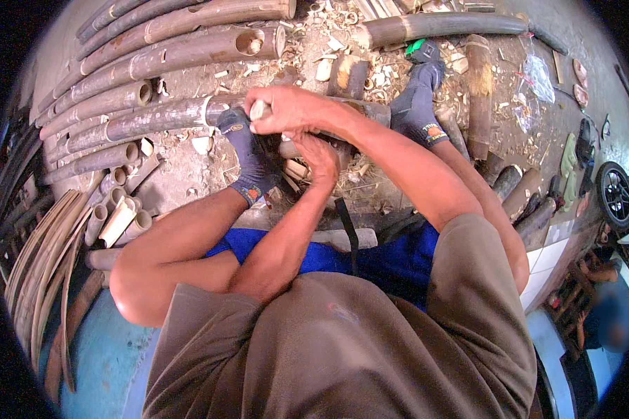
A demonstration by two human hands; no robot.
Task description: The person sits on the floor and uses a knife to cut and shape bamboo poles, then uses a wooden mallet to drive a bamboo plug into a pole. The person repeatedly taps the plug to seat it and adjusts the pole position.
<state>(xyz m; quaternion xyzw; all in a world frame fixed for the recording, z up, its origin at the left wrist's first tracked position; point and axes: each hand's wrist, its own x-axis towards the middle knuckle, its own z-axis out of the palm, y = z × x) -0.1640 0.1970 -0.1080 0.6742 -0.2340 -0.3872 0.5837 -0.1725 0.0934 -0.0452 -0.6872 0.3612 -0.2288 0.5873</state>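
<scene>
My right hand [286, 108] reaches across to the left, its fingers closed around a round-ended wooden piece [260, 111] with a pale tip. Just below it, my left hand [317, 156] is curled with the palm side down; what lies in its fingers is hidden. Both hands are over a long bamboo pole [154, 120] that runs from the left to between my feet. My left foot [241, 143], in a dark sock, rests against this pole. The other socked foot [418, 105] is near the pole's right end.
Several thick bamboo poles [189, 56] lie side by side at the far left, one with a hole cut in it. Split strips [45, 279] and short tubes [138, 222] are at the left. Shavings [321, 35] litter the ground. A wheel [616, 195] and another person [611, 314] are at the right.
</scene>
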